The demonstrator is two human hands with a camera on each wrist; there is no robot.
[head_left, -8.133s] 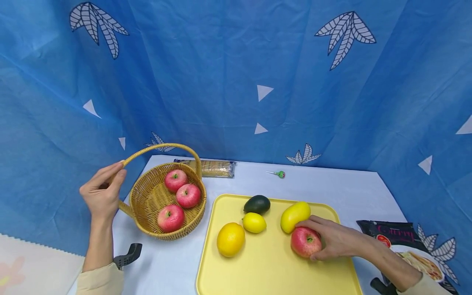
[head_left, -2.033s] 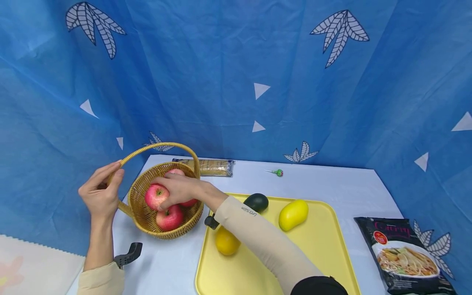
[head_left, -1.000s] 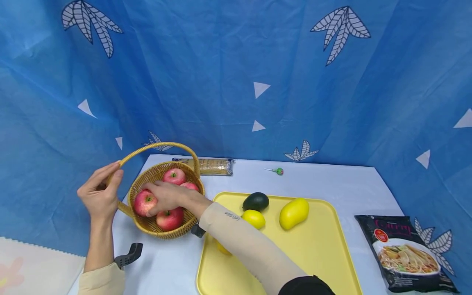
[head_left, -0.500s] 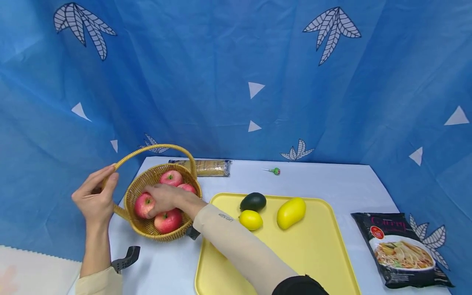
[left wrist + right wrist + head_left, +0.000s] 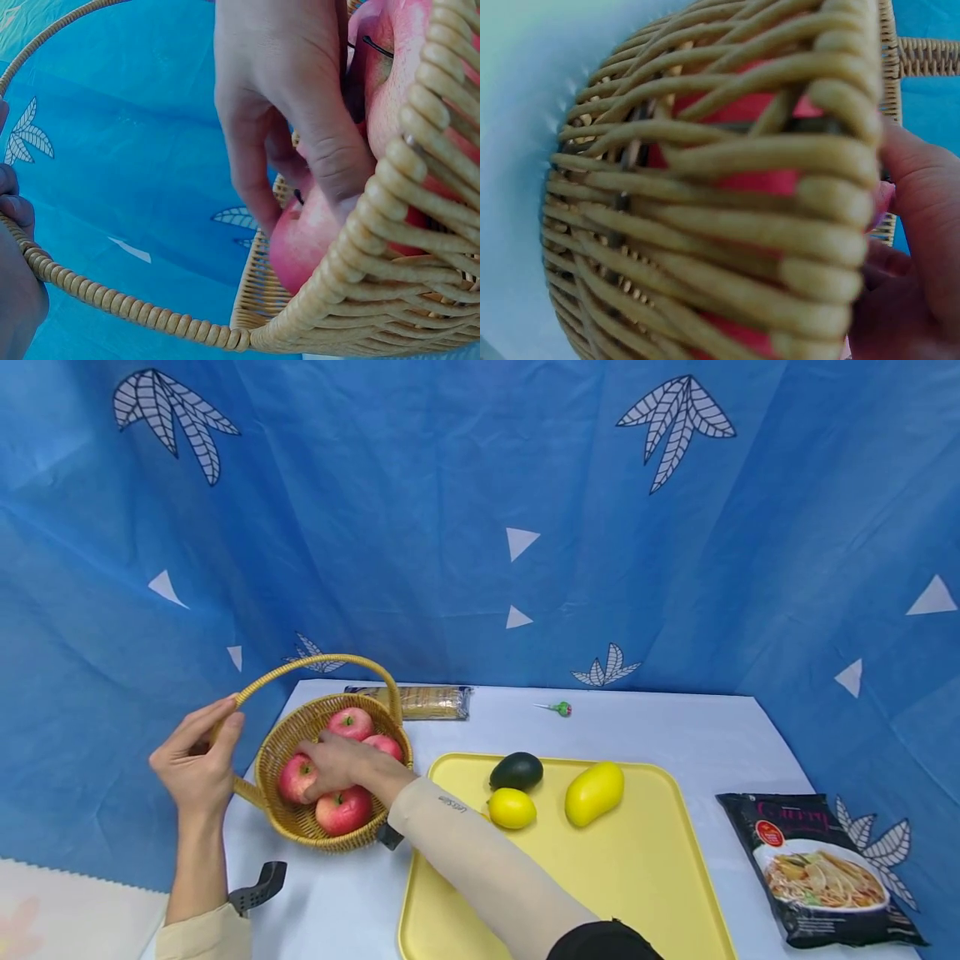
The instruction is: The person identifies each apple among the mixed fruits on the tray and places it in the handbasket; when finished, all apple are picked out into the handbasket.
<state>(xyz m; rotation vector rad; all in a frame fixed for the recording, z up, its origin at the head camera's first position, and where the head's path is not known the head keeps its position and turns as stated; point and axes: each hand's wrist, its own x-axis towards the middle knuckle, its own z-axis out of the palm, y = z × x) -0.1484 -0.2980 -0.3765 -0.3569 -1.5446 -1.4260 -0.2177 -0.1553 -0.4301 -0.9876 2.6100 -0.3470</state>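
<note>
A wicker basket (image 5: 279,822) stands at the left of the table. My left hand (image 5: 197,756) pinches its arched handle (image 5: 333,657) on the left side. Inside the basket, my right hand (image 5: 341,764) has thumb and fingers round a red apple (image 5: 295,778) by the left wall. Three other apples share the basket: one at the back (image 5: 350,723), one partly covered by the hand (image 5: 384,745) and one in front (image 5: 345,812). In the left wrist view, the fingers touch the held apple (image 5: 304,244) near its stem. The basket wall (image 5: 705,180) fills most of the right wrist view.
A yellow tray (image 5: 630,877) holds a dark avocado (image 5: 516,772), a lemon (image 5: 512,808) and a mango (image 5: 594,793); the right sleeve hides another yellow fruit. Behind lie a noodle pack (image 5: 435,702) and a lollipop (image 5: 558,708). A black curry packet (image 5: 817,868) lies right.
My right hand has carried an apple from the tray into the basket and lowered it at the left side. In the last half second it hardly moves. My left hand stays on the handle.
</note>
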